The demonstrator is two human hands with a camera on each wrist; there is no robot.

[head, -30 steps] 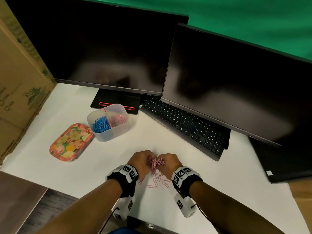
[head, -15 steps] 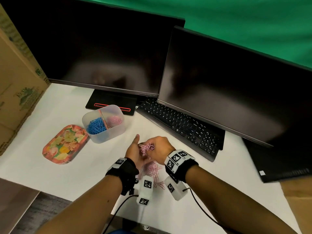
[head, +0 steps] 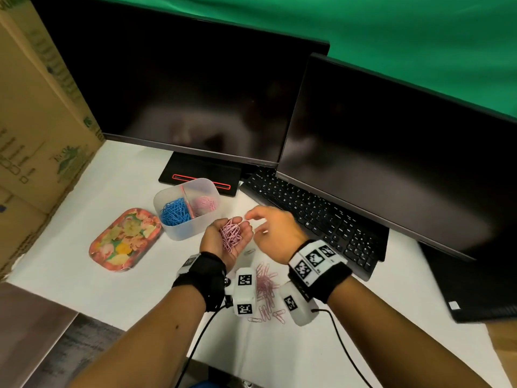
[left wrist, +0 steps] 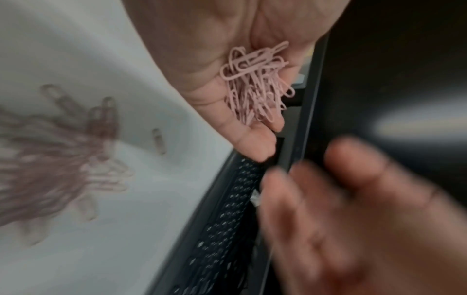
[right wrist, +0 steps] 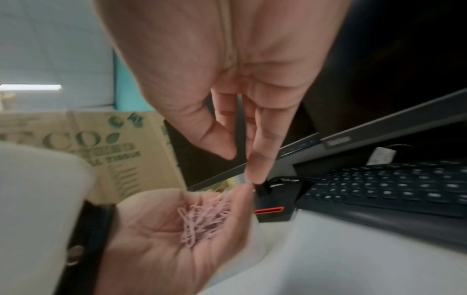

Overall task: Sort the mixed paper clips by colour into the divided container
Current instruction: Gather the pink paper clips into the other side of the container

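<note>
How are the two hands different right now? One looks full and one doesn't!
The left hand is turned palm up and cupped, while the right hand shows its back from above. The left hand holds a bunch of pink paper clips; the right hand holds nothing, and its fingers are loose and spread. What they share: both hover above the white table, and both wear black wrist bands.

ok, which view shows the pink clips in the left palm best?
Left wrist: the pink paper clips sit close and sharp in the cupped left hand. Head shows them small but whole; right wrist shows them motion-blurred.
</note>
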